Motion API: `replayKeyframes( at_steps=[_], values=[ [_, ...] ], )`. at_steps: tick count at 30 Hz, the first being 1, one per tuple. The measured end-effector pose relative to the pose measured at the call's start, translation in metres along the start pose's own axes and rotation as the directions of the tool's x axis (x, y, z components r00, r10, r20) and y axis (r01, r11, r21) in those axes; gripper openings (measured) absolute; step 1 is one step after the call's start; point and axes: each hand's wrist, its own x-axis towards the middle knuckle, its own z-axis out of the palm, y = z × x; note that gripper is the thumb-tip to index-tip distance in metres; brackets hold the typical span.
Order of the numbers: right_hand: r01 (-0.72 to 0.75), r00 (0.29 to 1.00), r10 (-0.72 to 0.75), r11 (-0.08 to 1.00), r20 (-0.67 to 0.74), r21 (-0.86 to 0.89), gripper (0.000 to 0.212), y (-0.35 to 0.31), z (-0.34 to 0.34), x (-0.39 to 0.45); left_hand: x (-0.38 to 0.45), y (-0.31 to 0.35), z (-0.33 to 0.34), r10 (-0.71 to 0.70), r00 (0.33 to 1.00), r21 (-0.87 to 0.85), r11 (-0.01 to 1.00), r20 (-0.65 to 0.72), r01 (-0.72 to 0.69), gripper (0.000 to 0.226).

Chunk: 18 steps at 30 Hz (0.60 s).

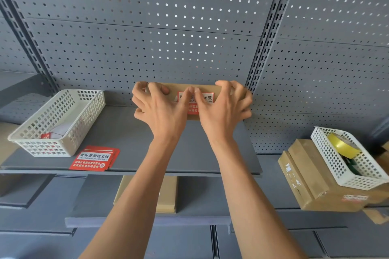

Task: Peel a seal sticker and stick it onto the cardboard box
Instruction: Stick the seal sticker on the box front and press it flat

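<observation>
A flat brown cardboard box (214,88) stands at the back of the grey shelf, against the pegboard. A red and white seal sticker (207,98) lies on the box's face, wrapping over its front edge. My left hand (162,109) grips the box's left end, its thumb pressing on the sticker. My right hand (225,109) grips the right end, and its thumb presses the sticker beside the other thumb. Both hands cover much of the box and the sticker's middle. A small stack of spare red seal stickers (93,159) lies near the shelf's front left.
A white mesh basket (59,120) holding peeled backing paper sits at the left of the shelf (130,139). At the right, another white basket (345,160) with yellow tape rests on cardboard boxes (311,181). A flat box (168,193) lies on the lower shelf.
</observation>
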Motion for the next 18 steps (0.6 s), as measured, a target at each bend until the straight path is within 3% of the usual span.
replayKeyframes(
  at_steps=[9, 18],
  values=[
    [-0.016, 0.999, 0.014, 0.999, 0.035, 0.048, 0.050, 0.0028, -0.0014, 0.0017, 0.0004, -0.0017, 0.0011, 0.003, 1.000, 0.006, 1.000, -0.017, -0.003, 0.054],
    [-0.054, 0.995, 0.042, 0.990, 0.094, 0.127, 0.025, 0.0091, -0.0047, 0.0078, 0.0018, -0.0052, -0.0024, 0.018, 1.000, -0.031, 0.999, 0.005, -0.018, 0.044]
  ],
)
